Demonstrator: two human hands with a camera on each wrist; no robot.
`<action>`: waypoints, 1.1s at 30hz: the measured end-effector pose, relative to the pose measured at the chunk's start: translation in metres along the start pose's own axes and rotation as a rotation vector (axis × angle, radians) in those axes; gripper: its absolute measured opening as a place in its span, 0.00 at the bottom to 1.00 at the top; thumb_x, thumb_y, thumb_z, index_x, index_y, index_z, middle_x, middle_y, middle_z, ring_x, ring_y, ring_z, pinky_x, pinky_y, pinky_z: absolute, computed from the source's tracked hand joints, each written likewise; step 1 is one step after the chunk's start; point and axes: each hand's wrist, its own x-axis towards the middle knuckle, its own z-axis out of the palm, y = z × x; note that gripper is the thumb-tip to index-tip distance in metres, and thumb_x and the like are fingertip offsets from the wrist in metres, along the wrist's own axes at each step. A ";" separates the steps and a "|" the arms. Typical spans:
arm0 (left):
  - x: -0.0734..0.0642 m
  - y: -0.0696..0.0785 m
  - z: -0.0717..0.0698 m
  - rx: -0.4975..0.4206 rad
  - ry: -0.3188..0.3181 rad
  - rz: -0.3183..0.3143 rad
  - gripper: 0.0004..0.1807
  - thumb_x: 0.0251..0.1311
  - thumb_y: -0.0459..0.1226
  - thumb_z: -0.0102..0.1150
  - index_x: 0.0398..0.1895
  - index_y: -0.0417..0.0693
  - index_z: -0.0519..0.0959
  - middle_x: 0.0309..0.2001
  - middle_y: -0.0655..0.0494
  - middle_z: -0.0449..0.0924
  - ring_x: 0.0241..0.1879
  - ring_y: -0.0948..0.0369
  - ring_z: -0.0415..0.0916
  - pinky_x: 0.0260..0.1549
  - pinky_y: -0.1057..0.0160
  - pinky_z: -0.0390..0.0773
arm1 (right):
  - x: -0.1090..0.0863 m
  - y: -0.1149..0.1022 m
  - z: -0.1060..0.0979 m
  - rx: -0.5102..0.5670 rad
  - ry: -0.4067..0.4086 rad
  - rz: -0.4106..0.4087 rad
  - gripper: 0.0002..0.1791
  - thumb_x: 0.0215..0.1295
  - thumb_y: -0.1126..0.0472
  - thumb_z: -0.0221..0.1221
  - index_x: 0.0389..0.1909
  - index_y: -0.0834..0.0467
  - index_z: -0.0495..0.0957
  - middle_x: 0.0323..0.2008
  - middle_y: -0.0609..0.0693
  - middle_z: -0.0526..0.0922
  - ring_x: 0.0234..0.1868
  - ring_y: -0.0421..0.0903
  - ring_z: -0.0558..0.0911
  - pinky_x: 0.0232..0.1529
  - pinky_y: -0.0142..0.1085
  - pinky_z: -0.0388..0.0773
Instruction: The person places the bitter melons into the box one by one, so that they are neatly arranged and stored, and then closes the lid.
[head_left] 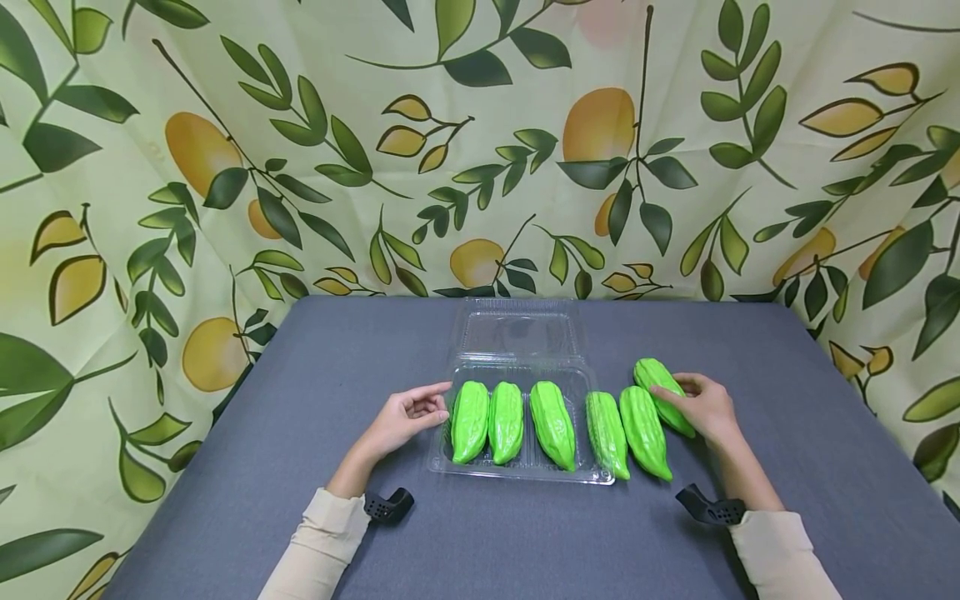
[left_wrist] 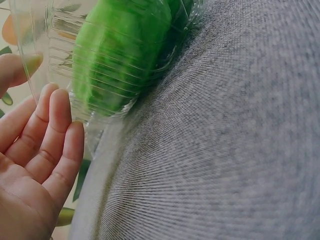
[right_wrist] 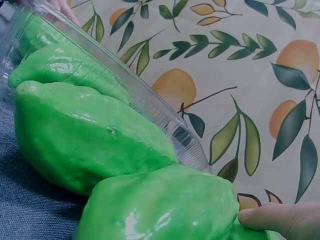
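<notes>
Several bright green ribbed bitter gourds are in view. Three lie inside a clear plastic container (head_left: 517,477): a left gourd (head_left: 470,422), a middle gourd (head_left: 506,423) and a right gourd (head_left: 552,426). Another gourd (head_left: 607,435) lies against the container's right side, with a second gourd (head_left: 645,433) beside it. My right hand (head_left: 705,406) grips the farthest-right gourd (head_left: 651,371), its thumb on top; the right wrist view mostly hides that gourd behind its neighbour. At the container's left rim, my left hand (head_left: 408,417) holds the edge between its fingers.
The container's hinged lid (head_left: 517,327) lies folded back behind it. Grey cloth (head_left: 360,333) covers the table. A curtain printed with leaves and fruit (head_left: 420,167) hangs behind and along the sides. A black strap (head_left: 390,505) sits on my left wrist, another strap (head_left: 708,506) on my right.
</notes>
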 end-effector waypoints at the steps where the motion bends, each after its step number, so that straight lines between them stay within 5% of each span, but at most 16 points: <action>1: 0.000 0.000 0.000 0.000 0.000 -0.001 0.27 0.60 0.28 0.59 0.63 0.27 0.68 0.43 0.31 0.76 0.37 0.76 0.76 0.40 0.77 0.77 | 0.000 0.000 0.000 -0.001 0.002 0.001 0.41 0.64 0.42 0.58 0.64 0.71 0.63 0.61 0.73 0.69 0.62 0.68 0.68 0.59 0.57 0.69; 16: 0.000 0.001 0.000 0.017 0.004 -0.001 0.27 0.60 0.28 0.59 0.63 0.28 0.68 0.42 0.33 0.76 0.37 0.75 0.75 0.40 0.77 0.77 | 0.001 0.000 0.001 0.017 0.029 0.021 0.40 0.64 0.44 0.59 0.64 0.72 0.64 0.60 0.74 0.70 0.57 0.66 0.72 0.51 0.51 0.73; 33: 0.000 0.002 0.000 0.015 0.003 -0.005 0.27 0.61 0.28 0.59 0.63 0.28 0.68 0.42 0.33 0.77 0.37 0.75 0.75 0.40 0.77 0.77 | 0.000 -0.003 -0.005 0.047 0.053 0.041 0.40 0.64 0.42 0.57 0.65 0.70 0.64 0.62 0.73 0.69 0.62 0.67 0.69 0.58 0.56 0.71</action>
